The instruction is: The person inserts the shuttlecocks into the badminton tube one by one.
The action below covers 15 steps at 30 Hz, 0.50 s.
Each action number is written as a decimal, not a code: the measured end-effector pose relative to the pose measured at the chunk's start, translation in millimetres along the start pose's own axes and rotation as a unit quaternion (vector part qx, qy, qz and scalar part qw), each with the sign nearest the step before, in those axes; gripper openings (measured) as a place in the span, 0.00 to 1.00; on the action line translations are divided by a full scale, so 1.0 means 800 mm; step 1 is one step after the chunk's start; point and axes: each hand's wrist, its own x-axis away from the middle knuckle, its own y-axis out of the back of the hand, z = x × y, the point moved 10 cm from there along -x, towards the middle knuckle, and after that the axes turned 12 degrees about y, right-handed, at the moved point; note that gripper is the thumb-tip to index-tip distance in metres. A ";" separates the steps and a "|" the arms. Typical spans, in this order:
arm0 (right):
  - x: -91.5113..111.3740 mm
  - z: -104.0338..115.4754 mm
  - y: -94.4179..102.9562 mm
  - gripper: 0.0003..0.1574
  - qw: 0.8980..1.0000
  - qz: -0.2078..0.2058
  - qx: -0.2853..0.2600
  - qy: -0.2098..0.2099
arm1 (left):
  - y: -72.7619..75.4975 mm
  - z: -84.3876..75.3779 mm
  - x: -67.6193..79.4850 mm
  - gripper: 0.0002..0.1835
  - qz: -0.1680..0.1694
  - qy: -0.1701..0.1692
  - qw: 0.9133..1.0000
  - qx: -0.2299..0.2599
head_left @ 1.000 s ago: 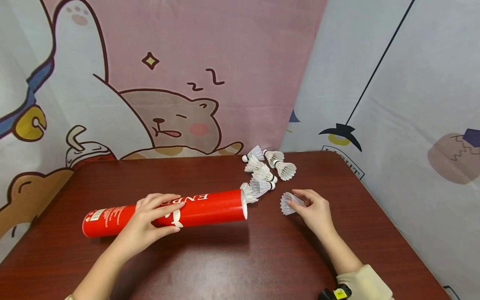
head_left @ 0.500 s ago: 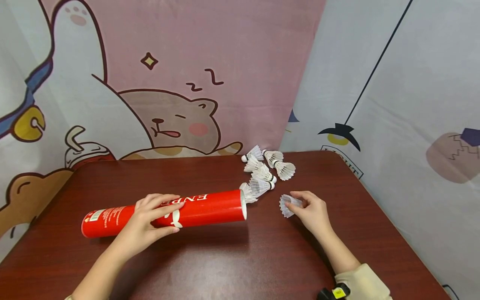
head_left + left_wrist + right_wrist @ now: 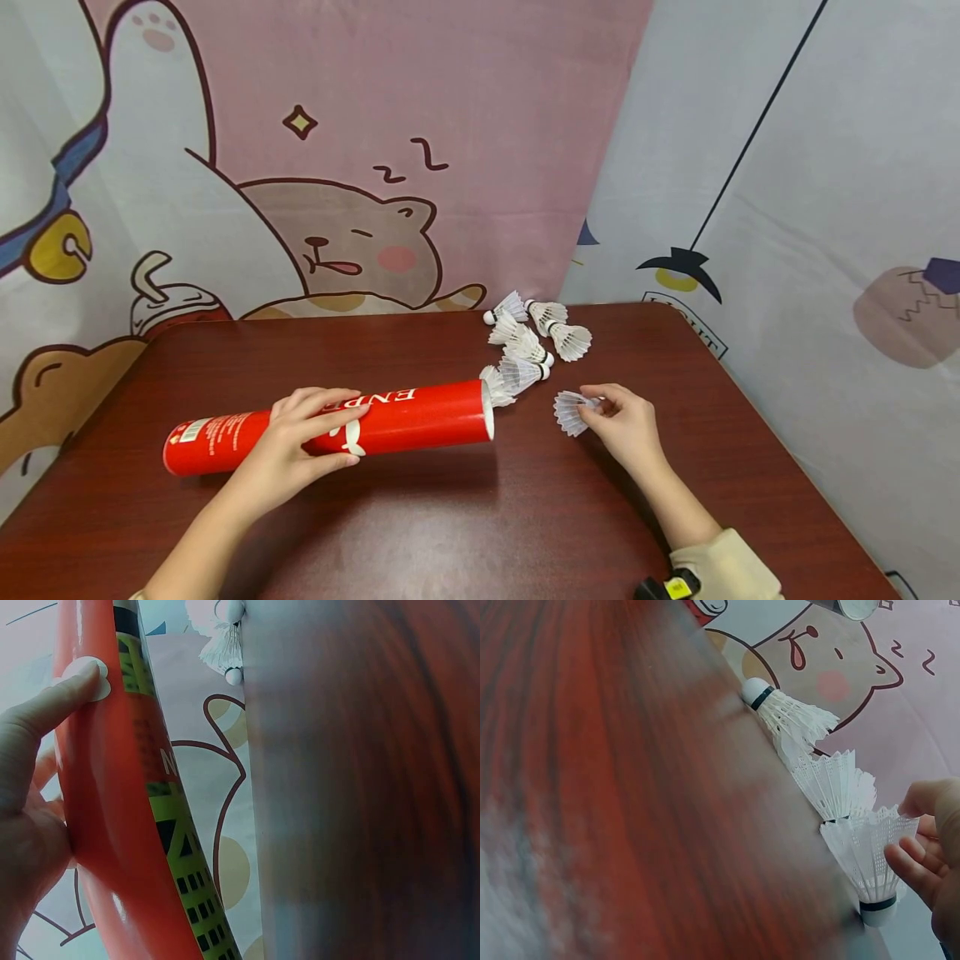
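My left hand [image 3: 288,437] grips a red shuttlecock tube [image 3: 427,414] around its middle, its white-rimmed end raised toward the right. The other end is low at the left of the table. My right hand [image 3: 626,421] pinches a white shuttlecock [image 3: 572,413] by its skirt, to the right of the tube's mouth. In the head view the cork is hidden behind the fingers; the right wrist view shows the skirt [image 3: 866,847] between thumb and fingers, with a black-banded cork [image 3: 878,911] below. The thumb [image 3: 71,686] lies along the tube in the left wrist view.
Several loose shuttlecocks [image 3: 525,342] lie in a cluster at the table's back, just beyond the tube's mouth. The dark wooden table [image 3: 420,533] meets a cartoon-printed cloth [image 3: 510,167] along its back and right edges.
The right hand has lowered slightly, and the pinched shuttlecock has shifted a little to the left and toward the person. The left hand and the tube have stayed in place.
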 end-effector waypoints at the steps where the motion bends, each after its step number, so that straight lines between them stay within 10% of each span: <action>1: 0.000 0.001 0.000 0.14 1.000 -0.002 -0.002 0.003 | 0.000 0.000 0.000 0.31 0.000 0.000 1.000 0.000; 15: -0.003 0.016 0.008 0.11 0.998 -0.036 -0.038 0.029 | 0.000 0.000 0.000 0.37 -0.001 0.004 1.000 -0.002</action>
